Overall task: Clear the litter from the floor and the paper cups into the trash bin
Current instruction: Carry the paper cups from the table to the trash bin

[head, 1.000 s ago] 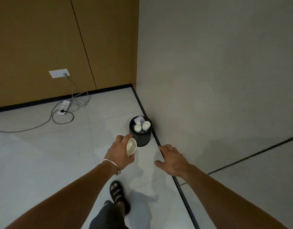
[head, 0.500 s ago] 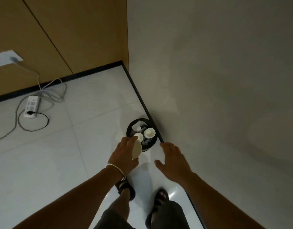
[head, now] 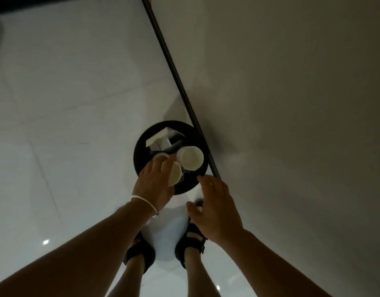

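Closer now, the left hand (head: pixel 154 185) has carried its paper cup (head: pixel 174 174) from short of the trash bin (head: pixel 140 146) to directly over its mouth, grip closed around it. Right hand (head: pixel 217 207) hovers empty, fingers spread. Release should finish this cup.

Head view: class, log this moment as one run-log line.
left hand: holds white paper cup over round black trash bin | right hand: open, empty

Both bare forearms reach forward and down. The left hand (head: pixel 153 185), a thin band at its wrist, is curled in a grip; the right hand (head: pixel 217 207) beside it hangs spread, fingers loosely bent.
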`<act>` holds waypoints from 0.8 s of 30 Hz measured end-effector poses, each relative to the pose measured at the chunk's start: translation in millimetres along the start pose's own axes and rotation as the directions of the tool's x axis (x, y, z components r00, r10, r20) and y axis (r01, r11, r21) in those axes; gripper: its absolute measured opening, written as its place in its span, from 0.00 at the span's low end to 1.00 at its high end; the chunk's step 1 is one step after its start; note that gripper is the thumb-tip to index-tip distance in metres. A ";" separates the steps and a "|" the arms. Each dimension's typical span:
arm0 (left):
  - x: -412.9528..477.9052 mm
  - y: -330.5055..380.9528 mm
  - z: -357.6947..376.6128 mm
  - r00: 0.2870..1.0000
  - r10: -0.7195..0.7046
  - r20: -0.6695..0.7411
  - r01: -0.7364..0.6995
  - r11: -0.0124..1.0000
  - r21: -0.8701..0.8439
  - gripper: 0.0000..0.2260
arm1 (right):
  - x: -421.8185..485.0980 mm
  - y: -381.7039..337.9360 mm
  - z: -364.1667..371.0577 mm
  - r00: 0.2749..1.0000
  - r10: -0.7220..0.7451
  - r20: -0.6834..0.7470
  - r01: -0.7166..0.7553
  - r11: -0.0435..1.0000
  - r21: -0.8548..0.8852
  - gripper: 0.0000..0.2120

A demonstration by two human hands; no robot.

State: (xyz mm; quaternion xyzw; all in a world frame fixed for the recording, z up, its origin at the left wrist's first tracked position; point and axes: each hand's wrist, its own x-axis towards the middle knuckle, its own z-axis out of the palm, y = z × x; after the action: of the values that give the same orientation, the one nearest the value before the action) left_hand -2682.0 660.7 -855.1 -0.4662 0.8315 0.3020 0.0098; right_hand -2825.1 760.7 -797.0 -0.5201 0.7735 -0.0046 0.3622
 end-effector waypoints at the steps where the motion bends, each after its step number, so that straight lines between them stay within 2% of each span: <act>1: 4.6 -3.8 10.7 1.000 0.006 -0.013 -0.006 1.000 0.029 0.24 | 8.9 5.3 7.2 1.000 0.002 -0.004 -0.002 1.000 0.005 0.34; 6: 19.9 -16.7 39.6 0.994 -0.028 -0.107 0.041 0.991 0.124 0.19 | 29.2 20.7 30.6 1.000 -0.020 -0.020 0.021 0.999 0.029 0.34; 8: 21.9 -25.9 39.5 0.989 -0.087 -0.119 0.106 0.982 0.159 0.23 | 28.5 23.9 36.6 0.999 -0.029 -0.016 0.029 0.999 0.028 0.33; 12: 20.6 -36.8 37.9 0.993 -0.084 -0.079 0.100 0.967 0.234 0.31 | 24.5 23.5 45.5 1.000 0.001 -0.009 0.000 0.997 0.074 0.33; 17: 24.2 -36.7 49.4 1.000 -0.011 -0.002 0.011 0.956 0.294 0.34 | 26.1 16.6 49.7 0.999 -0.009 -0.035 0.013 0.993 0.119 0.32; 24: 29.6 -35.8 51.3 0.994 -0.034 0.102 -0.002 0.943 0.333 0.32 | 33.9 12.2 38.8 0.993 -0.042 -0.111 0.053 0.994 0.099 0.34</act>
State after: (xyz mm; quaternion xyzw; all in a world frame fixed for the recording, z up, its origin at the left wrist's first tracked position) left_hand -2684.4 650.5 -923.6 -0.4480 0.8650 0.1813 0.1350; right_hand -2819.6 753.3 -849.1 -0.5183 0.7781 -0.0810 0.3455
